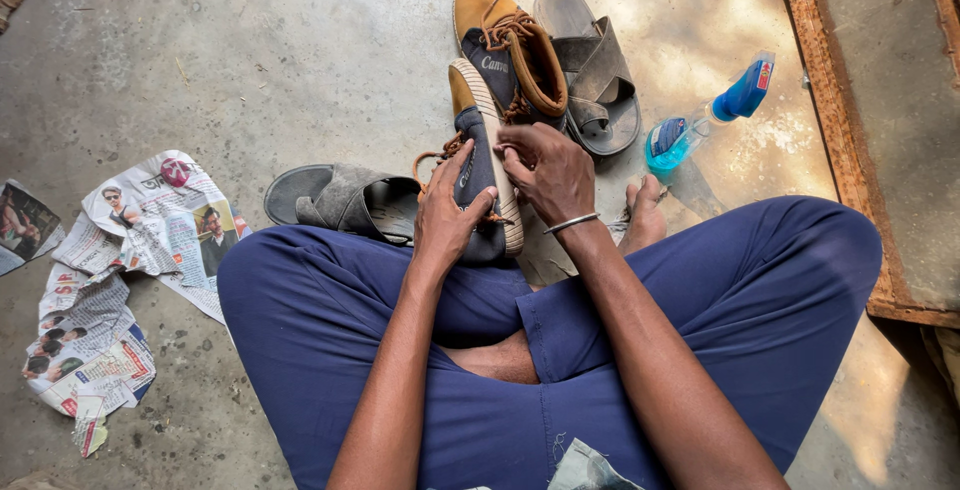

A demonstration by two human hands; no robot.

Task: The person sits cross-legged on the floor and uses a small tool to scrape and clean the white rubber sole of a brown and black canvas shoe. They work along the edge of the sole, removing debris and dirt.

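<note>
I sit cross-legged on a concrete floor in blue trousers. My left hand [447, 212] grips the side of a tan and navy shoe [478, 146] with brown laces, held on its side over my lap with its pale sole facing right. My right hand [545, 168], a metal bangle on its wrist, presses its fingers on the sole edge of that same shoe. The matching shoe [505, 45] stands on the floor just beyond.
A grey sandal [598, 70] lies to the right of the second shoe, another grey sandal [340, 198] lies by my left knee. A blue spray bottle [710, 112] lies at the right. Torn newspaper [130, 250] is spread at the left. A rusty frame edge [840, 120] runs along the right.
</note>
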